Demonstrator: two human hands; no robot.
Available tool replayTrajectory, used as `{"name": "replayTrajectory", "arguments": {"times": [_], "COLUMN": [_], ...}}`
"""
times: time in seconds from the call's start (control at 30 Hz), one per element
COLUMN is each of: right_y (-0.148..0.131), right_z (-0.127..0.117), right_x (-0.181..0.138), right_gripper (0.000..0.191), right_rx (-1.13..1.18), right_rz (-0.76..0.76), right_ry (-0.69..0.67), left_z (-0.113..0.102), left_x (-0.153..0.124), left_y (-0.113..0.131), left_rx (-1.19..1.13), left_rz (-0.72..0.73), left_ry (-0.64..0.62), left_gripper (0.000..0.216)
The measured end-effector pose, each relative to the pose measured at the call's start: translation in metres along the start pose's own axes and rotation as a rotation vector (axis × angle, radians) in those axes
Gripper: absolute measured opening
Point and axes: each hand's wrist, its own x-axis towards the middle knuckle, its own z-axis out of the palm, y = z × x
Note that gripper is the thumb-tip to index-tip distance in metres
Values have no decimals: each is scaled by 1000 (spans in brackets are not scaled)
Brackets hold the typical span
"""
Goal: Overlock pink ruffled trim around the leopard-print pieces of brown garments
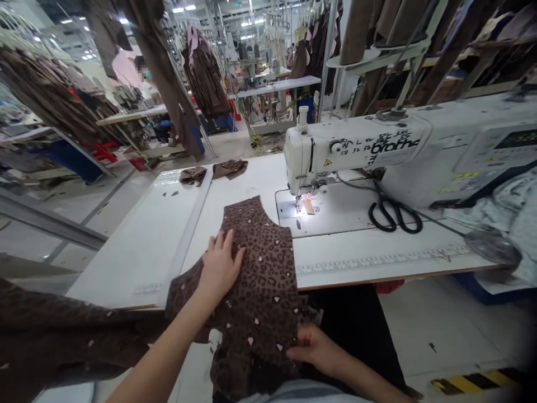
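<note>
A brown leopard-print garment piece [264, 274] with small pink hearts lies over the front edge of the sewing table, its lower part hanging towards my lap. My left hand [220, 263] rests on it with the fingers spread. At its lower right edge, my right hand [314, 350] pinches the fabric between thumb and fingers. The white sewing machine [352, 145] stands to the right, its lit needle and presser foot [298, 202] just beyond the cloth. Between cloth and needle there is a gap.
Black-handled scissors [394, 215] lie on the machine bed. A ruler strip [377, 258] runs along the table's front edge. Small brown fabric pieces [229, 168] lie at the back left. More brown cloth [75, 336] hangs at left; pale fabric [503, 212] is heaped at right. Someone sits farther back.
</note>
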Motion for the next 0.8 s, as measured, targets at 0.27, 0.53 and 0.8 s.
{"name": "replayTrajectory", "arguments": {"times": [0.27, 0.53, 0.8], "right_y": [-4, -15, 15], "right_z": [0, -15, -52], "right_x": [15, -14, 0], "right_gripper": [20, 6, 35], "right_rx": [-78, -144, -347], "right_rz": [-75, -101, -190], "right_ry": [-28, -59, 327], "left_z": [-19, 20, 36], "left_x": [-16, 63, 113], "left_y": [23, 65, 69], "left_rx": [-24, 36, 4], "left_rz": [302, 385, 365], "left_ry": [-302, -323, -249], "left_gripper": [48, 55, 54]}}
